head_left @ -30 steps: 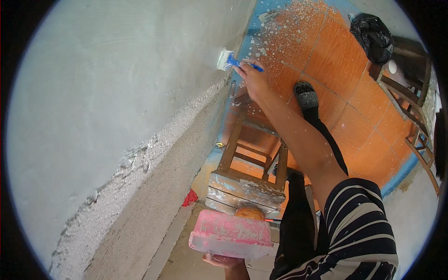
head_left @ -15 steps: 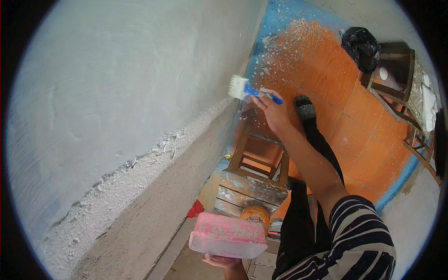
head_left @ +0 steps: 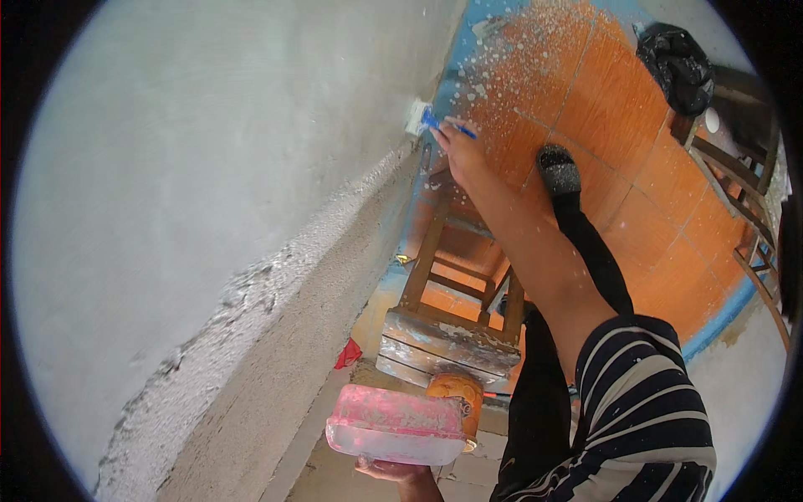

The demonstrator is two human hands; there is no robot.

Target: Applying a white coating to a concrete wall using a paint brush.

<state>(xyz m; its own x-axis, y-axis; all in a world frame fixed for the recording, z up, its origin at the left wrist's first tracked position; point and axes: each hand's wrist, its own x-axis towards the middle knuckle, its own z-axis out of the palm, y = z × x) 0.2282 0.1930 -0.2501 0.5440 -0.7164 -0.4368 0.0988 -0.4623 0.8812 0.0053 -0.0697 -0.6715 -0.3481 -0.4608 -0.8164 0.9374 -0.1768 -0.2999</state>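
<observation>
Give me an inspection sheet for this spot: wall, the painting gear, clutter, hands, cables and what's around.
Surface: pale wall, smooth above, rough crumbly band lower down.
Job's things: blue-handled brush with bristles against the wall; pink-stained plastic tub.
Clutter: red scrap on the floor by the wall; black bag on wooden furniture.
Hands: right hand grips the brush; left hand holds the tub from below, only the fingers visible.
Cables: nothing seen.
Surroundings: wooden stool under the person, orange tiled floor speckled white, foot in a dark shoe.
</observation>
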